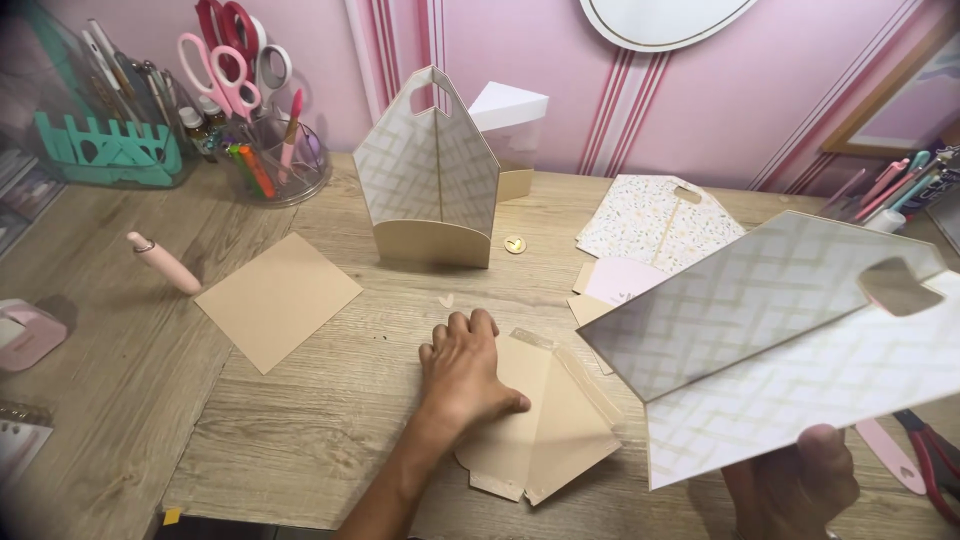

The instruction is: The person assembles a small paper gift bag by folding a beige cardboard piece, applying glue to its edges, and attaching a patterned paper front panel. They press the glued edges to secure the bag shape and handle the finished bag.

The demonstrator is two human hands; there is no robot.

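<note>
The wooden bench (300, 440) carries, in descending size, a large folded card panel with a pale lattice pattern and a handle cut-out (780, 330), held up near the camera by the right hand (795, 485), thumb pinching its lower edge, the other fingers hidden behind it. A finished upright lattice-patterned card carrier (430, 175) stands at the back, a loose tan square card (277, 298) lies to its left. The left hand (465, 375) presses flat, fingers together, on the creased tan card base piece (545, 430); judged best practice: keep that base pinned flat and square while aligning the panel's fold to its crease.
</note>
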